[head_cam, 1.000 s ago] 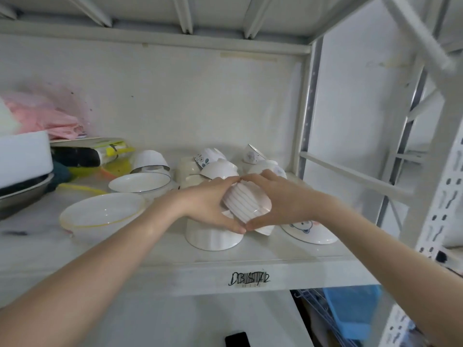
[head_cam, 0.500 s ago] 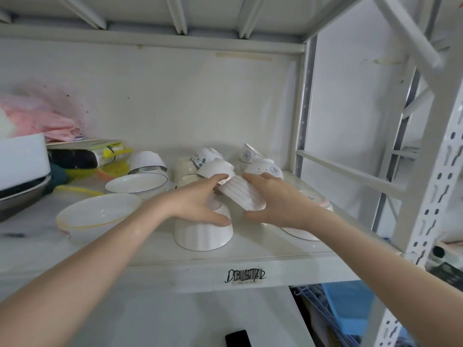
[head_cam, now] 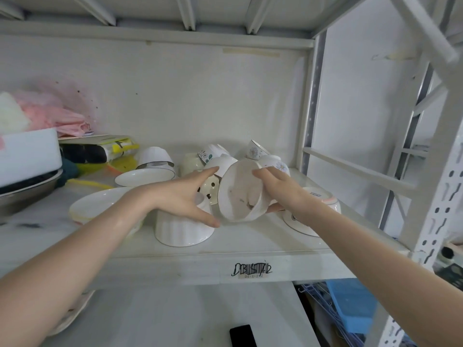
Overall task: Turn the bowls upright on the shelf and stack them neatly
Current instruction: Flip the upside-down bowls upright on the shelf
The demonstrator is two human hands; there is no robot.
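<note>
I have the white ribbed bowl [head_cam: 240, 194] tipped on its side above the shelf [head_cam: 250, 246], mouth facing me, so I judge it is mid-turn toward upright. My right hand [head_cam: 280, 194] grips its rim, fingers curled over the edge. My left hand [head_cam: 183, 196] is spread open, thumb tip at the bowl's wall, over the upside-down fluted bowl [head_cam: 183, 229]. More overturned bowls crowd behind.

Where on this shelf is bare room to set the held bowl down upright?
Bare: the front strip of the shelf between the upturned ribbed bowl and the bowl at right, below the held bowl. Crowded: the cup cluster behind.
</note>
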